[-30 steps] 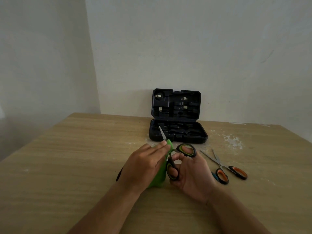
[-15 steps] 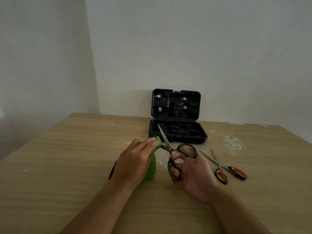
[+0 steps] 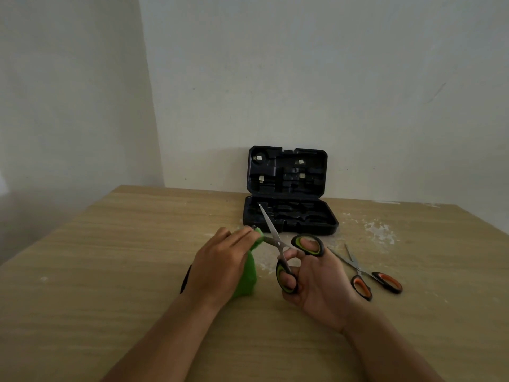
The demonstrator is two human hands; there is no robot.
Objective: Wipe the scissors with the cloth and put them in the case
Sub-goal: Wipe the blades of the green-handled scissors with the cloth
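My right hand [image 3: 319, 285] holds the green scissors [image 3: 286, 252] above the table [image 3: 110, 271], thumb and a finger through the two loops, blades spread wide. One blade points up and away over the case [image 3: 289, 216]; the other angles left into the cloth [image 3: 248, 274]. My left hand [image 3: 220, 266] pinches the cloth around that left blade near its tip, fingers curled over the fold. The rest of the cloth hangs down to the table under my palm. The case sits open at the far edge against the wall [image 3: 330, 78], lid upright, tray flat; I can't tell what's in the slots. Orange scissors [image 3: 366, 274] lie on the table just right of my right hand, blades slightly apart, tips toward the case. White scuffs [image 3: 380, 232] mark the table right of the case.
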